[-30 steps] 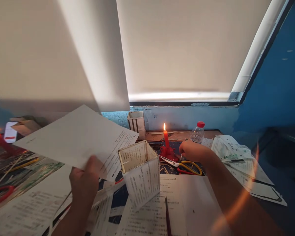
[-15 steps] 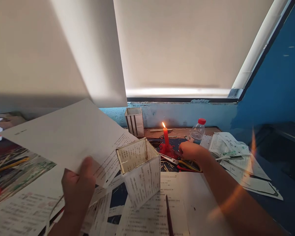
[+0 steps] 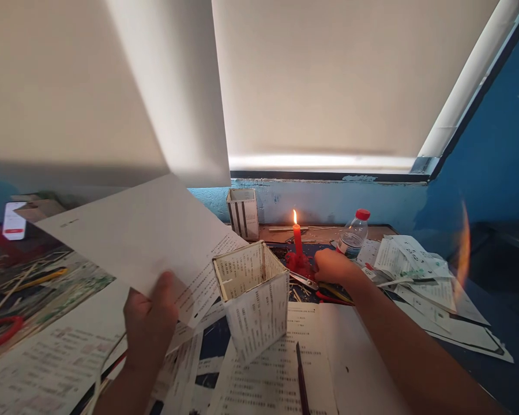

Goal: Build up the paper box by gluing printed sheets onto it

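Observation:
My left hand (image 3: 150, 316) grips the near edge of a white printed sheet (image 3: 142, 233) and holds it raised and tilted above the table. An open square paper box (image 3: 253, 300) covered in printed text stands just right of it. My right hand (image 3: 334, 267) is stretched forward, resting on the scissors (image 3: 324, 287) with yellow and red handles, beside the lit red candle (image 3: 297, 242). Whether its fingers are closed around the handles is hidden.
A second paper box (image 3: 243, 212) stands by the wall and a red-capped bottle (image 3: 353, 234) right of the candle. Printed sheets cover the table (image 3: 268, 374), with a dark stick (image 3: 301, 377) on them. Crumpled papers (image 3: 415, 268) lie right; a phone (image 3: 14, 221) and red scissors (image 3: 0, 331) left.
My right hand has slid left along the scissors toward the candle base. The raised sheet stays in my left hand; the view has shifted slightly.

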`<state>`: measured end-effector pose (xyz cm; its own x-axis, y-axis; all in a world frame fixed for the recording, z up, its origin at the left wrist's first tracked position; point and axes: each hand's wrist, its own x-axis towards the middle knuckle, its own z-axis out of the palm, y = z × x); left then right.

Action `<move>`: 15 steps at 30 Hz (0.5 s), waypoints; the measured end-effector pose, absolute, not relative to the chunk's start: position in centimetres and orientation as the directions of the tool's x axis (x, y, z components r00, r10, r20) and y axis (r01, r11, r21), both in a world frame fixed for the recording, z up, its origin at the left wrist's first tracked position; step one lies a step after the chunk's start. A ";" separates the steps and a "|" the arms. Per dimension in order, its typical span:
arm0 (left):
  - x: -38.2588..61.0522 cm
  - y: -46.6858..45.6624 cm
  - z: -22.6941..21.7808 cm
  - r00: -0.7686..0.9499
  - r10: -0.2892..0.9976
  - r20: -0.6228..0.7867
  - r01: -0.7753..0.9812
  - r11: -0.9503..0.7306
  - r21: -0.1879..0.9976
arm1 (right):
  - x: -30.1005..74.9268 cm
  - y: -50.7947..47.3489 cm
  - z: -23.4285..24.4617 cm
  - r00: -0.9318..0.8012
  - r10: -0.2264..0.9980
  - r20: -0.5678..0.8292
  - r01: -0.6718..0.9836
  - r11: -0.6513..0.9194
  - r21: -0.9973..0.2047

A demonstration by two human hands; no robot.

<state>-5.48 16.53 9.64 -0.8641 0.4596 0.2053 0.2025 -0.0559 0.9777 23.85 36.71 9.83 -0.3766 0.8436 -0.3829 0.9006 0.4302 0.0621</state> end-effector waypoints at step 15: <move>-6.3 17.2 8.2 -0.877 0.359 0.318 0.294 -0.123 0.948 | 23.9 36.9 9.4 -0.389 0.831 -0.396 0.906 0.423 -0.004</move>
<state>-6.32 17.24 8.22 -0.8775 0.3586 0.3184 0.2936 -0.1234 0.9479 23.93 36.91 9.44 -0.3895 0.8314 -0.3964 0.9062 0.4228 -0.0035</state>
